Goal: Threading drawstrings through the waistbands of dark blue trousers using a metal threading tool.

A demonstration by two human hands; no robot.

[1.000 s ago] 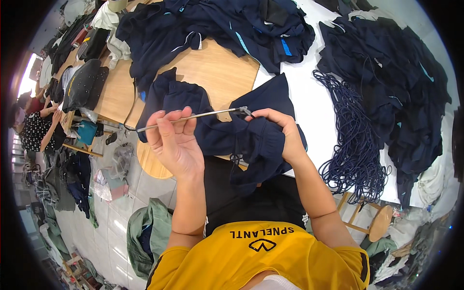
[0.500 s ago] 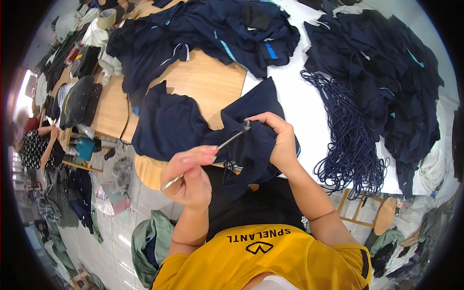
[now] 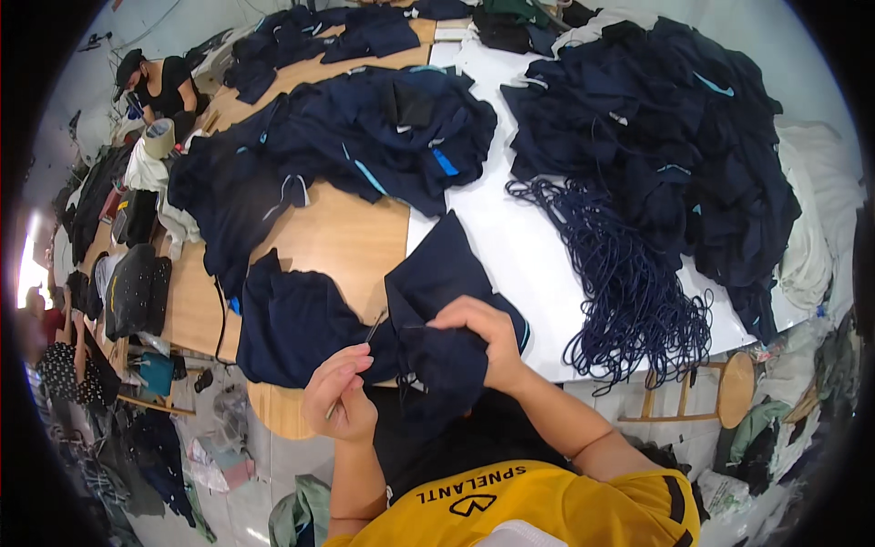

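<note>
My left hand [image 3: 343, 392] is closed round a thin metal rod-like tool [image 3: 375, 328], whose slim tip points up past my fingertips. What kind of tool it is I cannot make out. With thumb and fingers pinched, my right hand [image 3: 490, 339] grips the upper edge of a navy garment [image 3: 444, 369]. The cloth hangs down from that hand over the table's near edge, and more of it spreads to the left. Between the tool's tip and my right fingers there is a gap. A few dark cord or thread ends dangle from the cloth near my left hand.
Right of the garment lies a heap of navy cords [image 3: 624, 283] on the white tabletop [image 3: 538, 314]. Behind it are piles of navy clothes [image 3: 638, 118]. A wooden stool [image 3: 735, 390] stands at the right. One person [image 3: 169, 87] works at the far left; another [image 3: 73, 369] is nearer.
The tool's tip has come away from my right fingers and now points upward. My right hand still grips the cloth. The view has tilted up, bringing in the far table and a person.
</note>
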